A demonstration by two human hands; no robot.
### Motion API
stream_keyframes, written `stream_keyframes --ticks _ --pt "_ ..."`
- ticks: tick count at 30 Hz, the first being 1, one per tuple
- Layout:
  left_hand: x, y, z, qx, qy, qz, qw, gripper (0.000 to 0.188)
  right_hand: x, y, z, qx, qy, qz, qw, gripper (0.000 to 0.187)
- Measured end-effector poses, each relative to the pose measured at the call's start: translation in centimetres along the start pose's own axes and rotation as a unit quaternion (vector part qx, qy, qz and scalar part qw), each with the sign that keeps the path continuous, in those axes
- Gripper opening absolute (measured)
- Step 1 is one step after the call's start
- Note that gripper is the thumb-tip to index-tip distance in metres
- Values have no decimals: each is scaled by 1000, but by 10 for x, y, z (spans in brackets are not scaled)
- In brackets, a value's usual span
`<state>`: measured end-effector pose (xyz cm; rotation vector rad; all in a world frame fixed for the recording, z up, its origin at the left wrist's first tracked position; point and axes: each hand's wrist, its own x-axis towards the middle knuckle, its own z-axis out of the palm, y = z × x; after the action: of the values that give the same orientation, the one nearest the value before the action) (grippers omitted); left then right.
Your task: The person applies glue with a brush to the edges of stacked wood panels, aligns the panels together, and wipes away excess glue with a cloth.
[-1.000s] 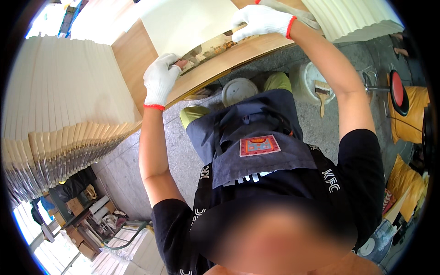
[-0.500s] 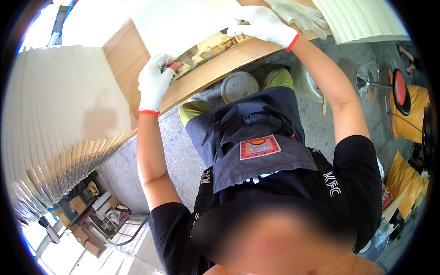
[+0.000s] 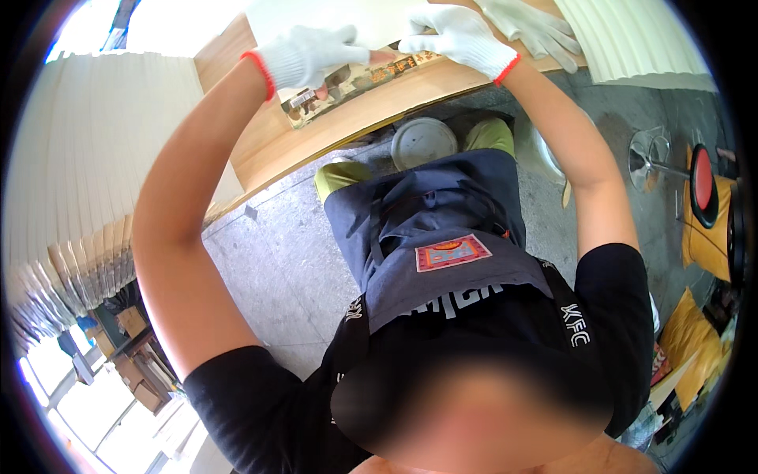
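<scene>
Wooden table [image 3: 332, 130] with printed sheet [image 3: 353, 85].
Left hand [image 3: 308, 59] is over it, right hand [image 3: 459, 35] beside; both grips I cannot tell.

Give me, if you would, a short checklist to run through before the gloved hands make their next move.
1. Gloves worn: ok; left hand and right hand both have white ones.
2. Left fingertips covered: not ok; bare skin shows past the glove.
3. Printed piece supported: ok; it lies on the wooden board.
4. Its far edge aligned: cannot tell; the white sheet and hands hide it.
5. Loose glove put away: not ok; it lies beside the right hand.
6. Bucket off the board: ok; it stands below.
</scene>
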<state>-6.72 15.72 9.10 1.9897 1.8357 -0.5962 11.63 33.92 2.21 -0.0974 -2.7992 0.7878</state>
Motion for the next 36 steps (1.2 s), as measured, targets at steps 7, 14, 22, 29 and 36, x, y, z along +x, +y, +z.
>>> stream_keyframes --ticks 7,14,22,29,36 --pt "19 11 -17 -46 -83 -83 992 87 -57 33 -23 -220 335 65 914 29" --pt "19 -16 -1 37 -32 68 996 87 -56 6 -26 14 79 -35 996 36" --pt "35 0 -16 -278 -132 -204 929 96 -64 46 -24 -154 170 -12 973 24" --pt "33 -53 33 28 88 205 974 67 -47 2 -8 -217 116 -222 943 42" --pt "27 -29 2 6 28 174 984 72 9 -59 78 -109 78 -296 946 20"
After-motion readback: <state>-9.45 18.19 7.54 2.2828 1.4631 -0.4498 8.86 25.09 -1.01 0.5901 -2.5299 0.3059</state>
